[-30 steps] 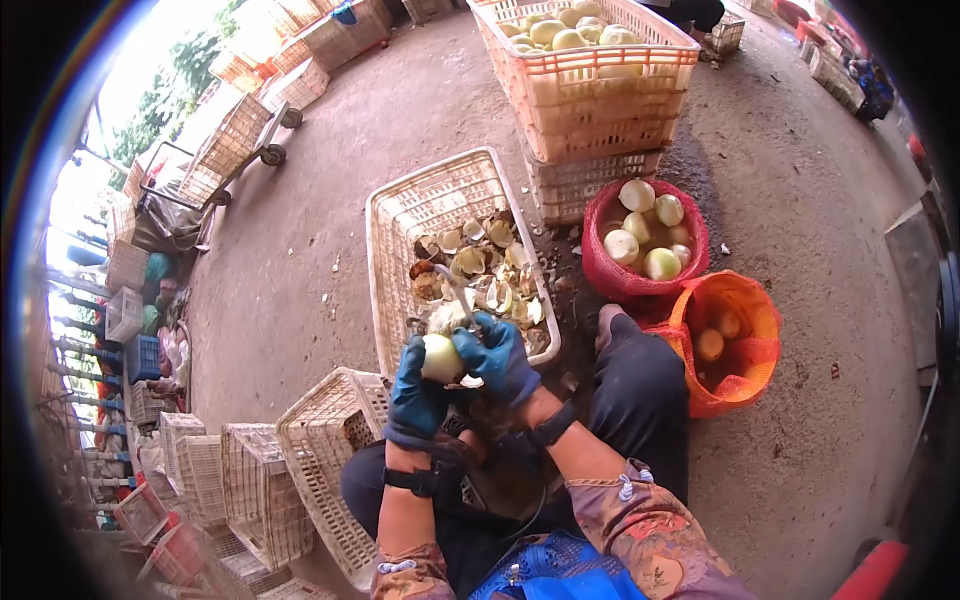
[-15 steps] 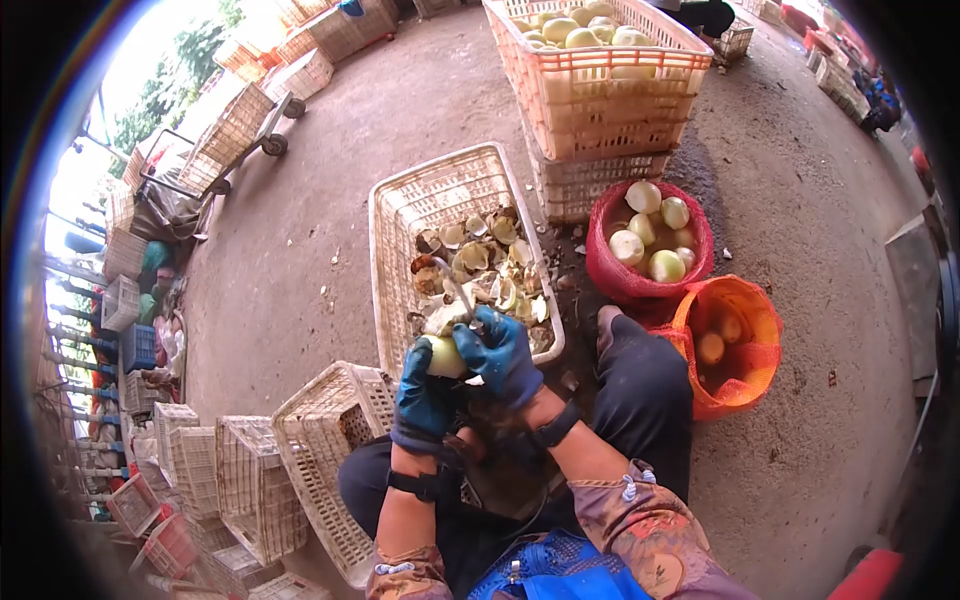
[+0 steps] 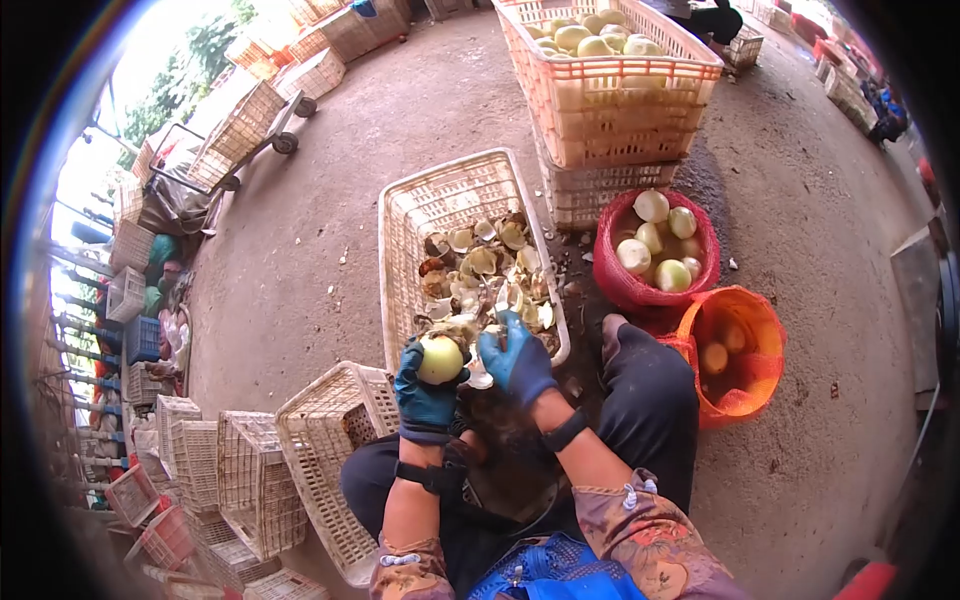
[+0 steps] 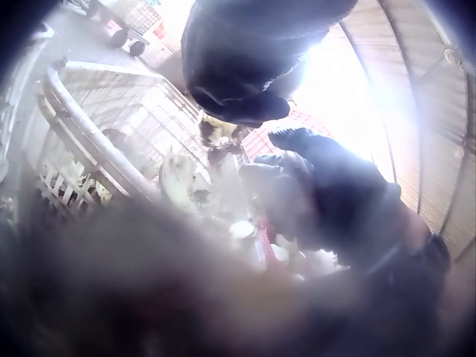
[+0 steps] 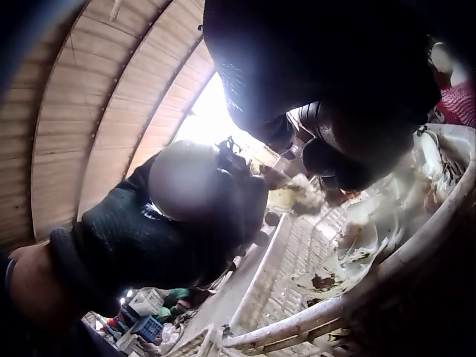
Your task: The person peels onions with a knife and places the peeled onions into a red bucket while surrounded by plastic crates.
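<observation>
In the head view, the blue-gloved left hand [image 3: 424, 398] grips a pale round onion [image 3: 441, 359] at the near end of a white crate [image 3: 390, 270]. The blue-gloved right hand [image 3: 518, 362] is just right of the onion, apart from it, fingers curled. A white peel piece [image 3: 480, 376] shows below its fingers. In the right wrist view the onion [image 5: 184, 178] rests in the left hand [image 5: 160, 234], while the right hand [image 5: 327, 82] holds a shiny, banded tool [image 5: 309, 116], mostly hidden. Onion skins [image 3: 482, 262] lie in the crate. Both hands look dark in the left wrist view.
Stacked crates [image 3: 630, 125] hold onions behind. A red mesh-lined bucket [image 3: 610, 270] contains peeled onions; an orange one [image 3: 768, 345] stands nearer. An empty crate [image 3: 330, 430] leans at the left knee, beside more crates. A cart [image 3: 285, 125] stands at the back left.
The right hand has moved right, away from the onion, opening a gap between them. More of the onion's pale face shows in the left hand. The view has shifted slightly.
</observation>
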Action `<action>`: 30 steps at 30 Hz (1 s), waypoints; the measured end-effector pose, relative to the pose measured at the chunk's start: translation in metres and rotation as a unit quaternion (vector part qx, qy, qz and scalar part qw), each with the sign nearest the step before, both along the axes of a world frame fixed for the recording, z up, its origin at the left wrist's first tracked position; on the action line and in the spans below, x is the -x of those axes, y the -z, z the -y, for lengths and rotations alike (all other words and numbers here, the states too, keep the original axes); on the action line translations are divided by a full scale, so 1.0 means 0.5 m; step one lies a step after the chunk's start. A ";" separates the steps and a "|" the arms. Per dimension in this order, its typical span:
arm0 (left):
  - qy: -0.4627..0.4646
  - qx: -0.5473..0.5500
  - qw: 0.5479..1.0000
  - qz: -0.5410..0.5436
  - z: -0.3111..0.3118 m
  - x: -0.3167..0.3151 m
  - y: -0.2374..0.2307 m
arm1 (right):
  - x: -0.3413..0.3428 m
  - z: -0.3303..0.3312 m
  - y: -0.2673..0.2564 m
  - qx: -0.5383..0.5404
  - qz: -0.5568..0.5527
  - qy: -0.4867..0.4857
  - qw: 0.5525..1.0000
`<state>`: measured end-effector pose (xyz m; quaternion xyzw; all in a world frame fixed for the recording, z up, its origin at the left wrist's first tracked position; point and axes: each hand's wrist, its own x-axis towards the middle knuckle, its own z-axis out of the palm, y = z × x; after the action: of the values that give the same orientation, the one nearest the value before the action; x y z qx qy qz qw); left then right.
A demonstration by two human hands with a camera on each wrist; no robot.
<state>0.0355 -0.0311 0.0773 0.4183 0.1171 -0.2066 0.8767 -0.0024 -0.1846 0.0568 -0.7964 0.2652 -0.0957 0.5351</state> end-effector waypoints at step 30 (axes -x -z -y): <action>-0.039 -0.022 0.999 0.012 -0.027 -0.052 0.044 | 0.060 -0.021 -0.059 0.278 0.134 -0.260 0.915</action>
<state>0.0617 -0.0175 0.0554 0.4351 0.1277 -0.1644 0.8760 -0.0324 -0.1743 0.0863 -0.9334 -0.0626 -0.1291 0.3290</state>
